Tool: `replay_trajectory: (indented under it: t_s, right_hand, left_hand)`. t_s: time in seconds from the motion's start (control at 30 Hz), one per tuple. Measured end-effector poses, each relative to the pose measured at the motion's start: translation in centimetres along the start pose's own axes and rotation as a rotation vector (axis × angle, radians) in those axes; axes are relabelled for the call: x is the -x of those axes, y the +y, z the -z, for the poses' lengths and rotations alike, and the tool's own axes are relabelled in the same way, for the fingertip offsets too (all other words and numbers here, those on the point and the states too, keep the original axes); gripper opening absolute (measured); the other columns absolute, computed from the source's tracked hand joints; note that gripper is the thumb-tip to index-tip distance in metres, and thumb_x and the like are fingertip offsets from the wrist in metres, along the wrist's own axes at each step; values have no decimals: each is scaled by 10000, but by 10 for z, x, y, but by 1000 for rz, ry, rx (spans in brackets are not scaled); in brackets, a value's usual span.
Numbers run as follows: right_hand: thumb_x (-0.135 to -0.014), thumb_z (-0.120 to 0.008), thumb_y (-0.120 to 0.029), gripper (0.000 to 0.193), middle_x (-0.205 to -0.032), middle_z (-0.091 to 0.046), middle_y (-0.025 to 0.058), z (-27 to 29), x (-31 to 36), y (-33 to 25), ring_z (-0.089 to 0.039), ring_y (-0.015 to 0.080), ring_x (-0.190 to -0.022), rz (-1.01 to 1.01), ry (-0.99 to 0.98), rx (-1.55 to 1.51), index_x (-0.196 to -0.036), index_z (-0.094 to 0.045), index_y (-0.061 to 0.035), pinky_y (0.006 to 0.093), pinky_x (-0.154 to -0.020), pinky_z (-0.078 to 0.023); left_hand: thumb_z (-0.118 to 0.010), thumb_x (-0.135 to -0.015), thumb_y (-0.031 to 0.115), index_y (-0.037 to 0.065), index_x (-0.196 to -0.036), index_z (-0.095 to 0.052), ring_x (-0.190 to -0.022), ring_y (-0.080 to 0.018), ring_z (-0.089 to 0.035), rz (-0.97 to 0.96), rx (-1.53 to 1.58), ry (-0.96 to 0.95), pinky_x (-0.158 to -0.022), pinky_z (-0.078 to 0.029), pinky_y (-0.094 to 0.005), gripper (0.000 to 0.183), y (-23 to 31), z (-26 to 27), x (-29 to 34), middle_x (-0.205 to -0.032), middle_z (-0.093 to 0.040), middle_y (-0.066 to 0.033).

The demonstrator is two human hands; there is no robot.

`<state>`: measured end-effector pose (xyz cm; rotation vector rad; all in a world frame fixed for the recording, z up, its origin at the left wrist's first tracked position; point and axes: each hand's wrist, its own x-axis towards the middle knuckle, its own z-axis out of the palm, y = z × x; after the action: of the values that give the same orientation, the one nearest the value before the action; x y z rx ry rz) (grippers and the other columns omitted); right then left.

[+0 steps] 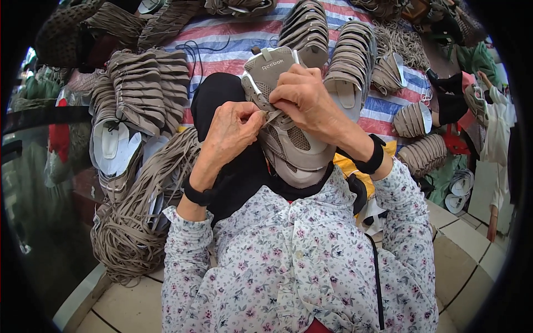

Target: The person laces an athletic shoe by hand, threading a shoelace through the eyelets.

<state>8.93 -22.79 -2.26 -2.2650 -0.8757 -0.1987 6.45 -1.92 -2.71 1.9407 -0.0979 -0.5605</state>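
A taupe shoe upper (300,139) with mesh panels and white eyelet edging rests on my lap, its tongue pointing away from me and its toe toward me. Another upper seems to lie beneath it. Fingers of my left hand (234,129) pinch a flat taupe shoelace (270,116) at the left eyelet row. My right hand (308,100) is closed over the upper's right side, with thumb and index finger pinching the lace near the throat. Part of the lacing is hidden under my fingers.
A large bundle of taupe laces (130,238) hangs at my left. Stacked uppers (147,91) stand at left, and more stacks (352,61) sit at back right on a striped plastic sheet (239,36). Another person's dark sleeve (452,105) shows at far right.
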Motion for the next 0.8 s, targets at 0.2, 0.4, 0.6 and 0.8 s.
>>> replay_trajectory:
  t_s: [0.2,0.4,0.6,0.8]
  right_hand:
    - [-748,-714,-9,96,-833,-654,89,-3,-15,4,-609,262,-863,-28,-115,-120,-842,-727,-3,376,-785,-465]
    - [-681,-661,32,152,-815,-688,151,2,-24,12,-679,314,-760,-130,-255,-367,-825,-707,47,379,-682,-533]
    - [-692,-642,30,111,-794,-671,183,-3,-32,9,-677,326,-769,-113,-405,-240,-793,-685,45,401,-669,-518]
    - [-708,-660,19,145,-849,-592,169,-9,-13,13,-617,364,-847,116,-265,-130,-824,-573,26,444,-702,-492]
  left_hand:
    - [-588,-932,194,-31,-712,-625,-522,-55,-505,-80,-178,67,-499,-429,-219,316,-9,-3,-3,-584,-552,2]
    - [-602,-844,118,-78,-764,-646,-452,-229,-504,-181,-122,165,-508,-421,-355,216,-11,-14,-3,-550,-529,-186]
    - [-643,-844,119,-51,-755,-666,-545,-336,-627,-309,-361,281,-542,-469,-397,193,-5,-18,1,-586,-585,-199]
    - [-561,-843,-67,26,-999,-665,-761,-282,-627,-502,-406,477,-651,-482,-346,210,15,-4,1,-918,-599,-140]
